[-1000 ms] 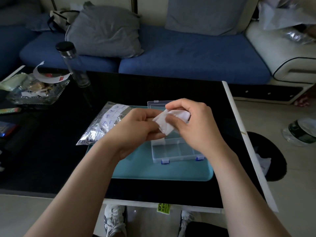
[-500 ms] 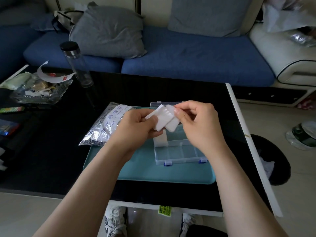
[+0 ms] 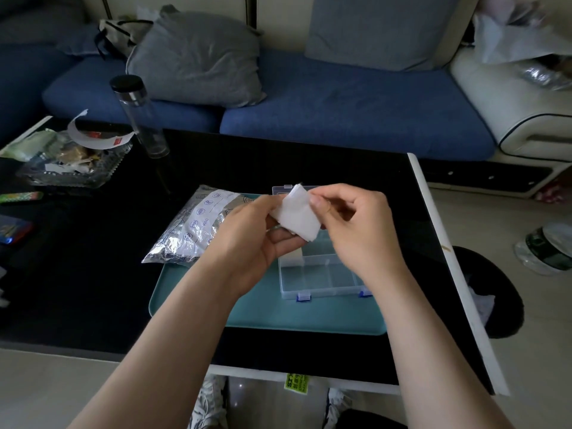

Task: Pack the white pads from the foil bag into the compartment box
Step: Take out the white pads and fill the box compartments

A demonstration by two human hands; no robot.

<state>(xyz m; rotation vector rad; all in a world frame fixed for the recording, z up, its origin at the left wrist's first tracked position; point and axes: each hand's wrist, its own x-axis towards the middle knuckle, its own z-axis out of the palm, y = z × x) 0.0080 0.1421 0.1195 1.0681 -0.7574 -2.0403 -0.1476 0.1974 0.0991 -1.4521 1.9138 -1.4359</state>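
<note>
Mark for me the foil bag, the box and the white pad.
foil bag (image 3: pixel 198 226), head view, on the printed strip at its middle.
box (image 3: pixel 312 274), head view, on the bare floor of a near compartment.
pad (image 3: pixel 298 216), head view, on its flat white face.

Box (image 3: pixel 322 275): far compartments hidden behind pads (image 3: pixel 297 215) and right hand (image 3: pixel 356 230).
Pads: how many are held cannot be told.
Bag (image 3: pixel 192 230): right end behind left hand (image 3: pixel 250 243); print too small to read.
Shoes (image 3: pixel 210 407): cut off by bottom edge.
</note>
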